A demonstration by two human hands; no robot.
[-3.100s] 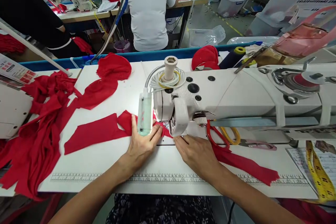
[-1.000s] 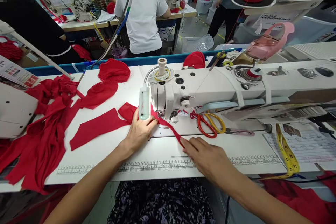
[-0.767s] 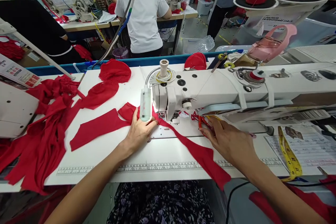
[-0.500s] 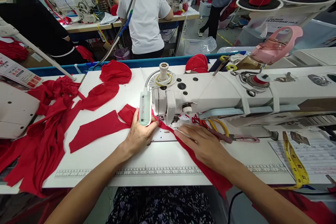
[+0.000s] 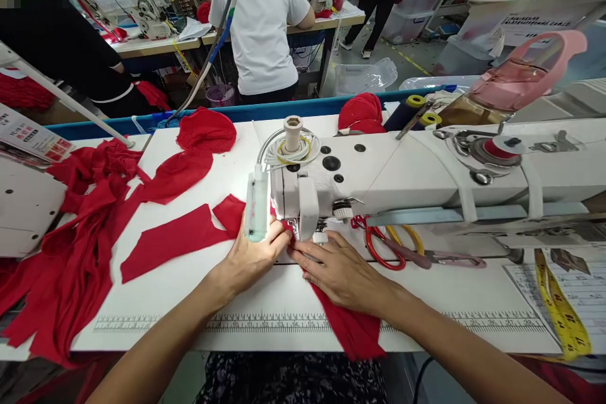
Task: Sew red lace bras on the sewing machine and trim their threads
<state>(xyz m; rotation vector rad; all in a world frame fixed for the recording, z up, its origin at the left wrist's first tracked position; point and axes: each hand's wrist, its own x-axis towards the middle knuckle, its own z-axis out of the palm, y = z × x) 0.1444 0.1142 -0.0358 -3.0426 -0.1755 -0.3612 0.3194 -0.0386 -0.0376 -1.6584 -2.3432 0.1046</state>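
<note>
A white sewing machine (image 5: 407, 177) stands across the table. My left hand (image 5: 253, 255) lies flat on a red fabric strip (image 5: 175, 240) just left of the needle, fingers stretched toward the presser foot. My right hand (image 5: 338, 271) lies flat, fingers spread, on another red fabric piece (image 5: 353, 331) that runs from the needle down over the table's front edge. Both sets of fingertips meet close to the presser foot, which the machine's lamp (image 5: 257, 205) partly hides.
A heap of red fabric (image 5: 80, 227) covers the table's left side. Red and yellow scissors (image 5: 398, 246) lie under the machine arm. A yellow tape measure (image 5: 561, 309) lies at right. A ruler (image 5: 213, 323) is printed along the front edge. People work at benches behind.
My right hand went right to the scissors, then came back left onto the red fabric beside the needle. The fabric's tail now hangs over the front edge. My left hand stayed put.
</note>
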